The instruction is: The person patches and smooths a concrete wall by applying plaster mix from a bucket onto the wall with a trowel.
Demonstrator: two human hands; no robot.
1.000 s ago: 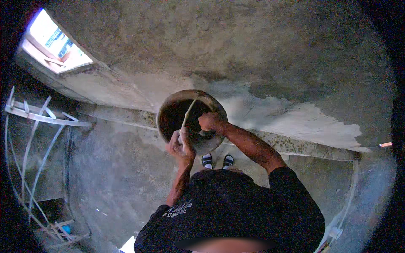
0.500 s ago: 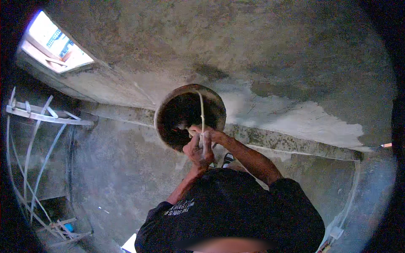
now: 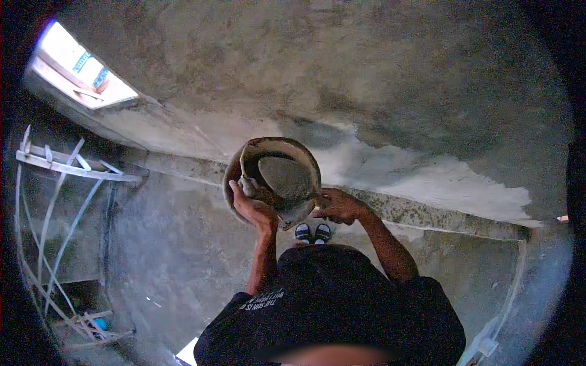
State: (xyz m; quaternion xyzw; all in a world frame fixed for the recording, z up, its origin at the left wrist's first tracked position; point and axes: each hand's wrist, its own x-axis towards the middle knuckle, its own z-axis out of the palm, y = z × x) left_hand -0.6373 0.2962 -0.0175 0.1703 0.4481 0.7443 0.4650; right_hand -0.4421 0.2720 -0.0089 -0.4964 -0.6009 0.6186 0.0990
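Both arms raised — left hand (image 3: 251, 209) grip closed, right hand (image 3: 339, 206) fingers curled.

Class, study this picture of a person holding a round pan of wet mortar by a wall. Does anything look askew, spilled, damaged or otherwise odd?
The pan is tipped steeply, its grey mortar facing the camera, held by the left hand and right hand at opposite rims. The wall's plaster is patchy, with a pale ragged-edged area. No spill is visible.
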